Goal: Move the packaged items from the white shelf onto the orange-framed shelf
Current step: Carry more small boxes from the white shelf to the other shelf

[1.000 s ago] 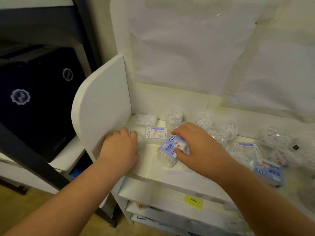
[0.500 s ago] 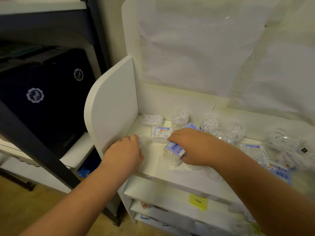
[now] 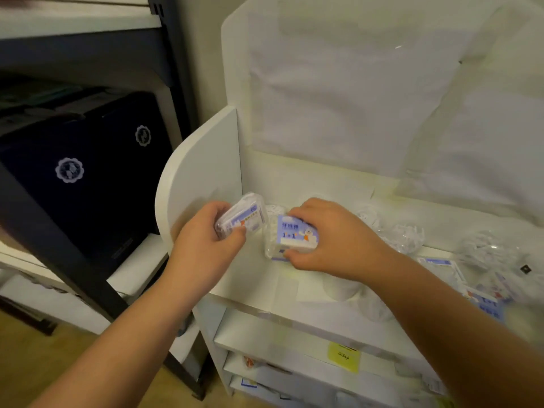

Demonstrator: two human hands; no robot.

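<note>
1. White-painted shelf unit [image 3: 203, 184] with a rounded side panel stands against the wall, its top ledge carrying the packaged goods.
2. Near the ledge's left end, the left hand [image 3: 206, 240] grips a small clear plastic box with a blue-and-white label [image 3: 243, 220], fingers curled round it, lifted just clear of the ledge beside the side panel.
3. Just to its right, the right hand [image 3: 326, 237] pinches a clear packet with a blue cartoon label reading "1+1" [image 3: 295, 237] between thumb and fingers; whether the packet's lower edge touches the ledge, I cannot tell.
4. Behind the hands, along the back edge of the ledge, lie clear bags of small white pieces [image 3: 407, 235].
5. Toward the ledge's right end lie more flat blue-labelled packets [image 3: 482, 301], blurred.
6. Below the ledge, a lower tier carries a yellow tag [image 3: 343, 357] on its front edge.
7. To the left of the white unit stands a dark metal rack [image 3: 59, 260] holding a dark navy box with pale round emblems [image 3: 88, 178].
8. Wooden flooring [image 3: 29, 363] shows at the lower left corner.
</note>
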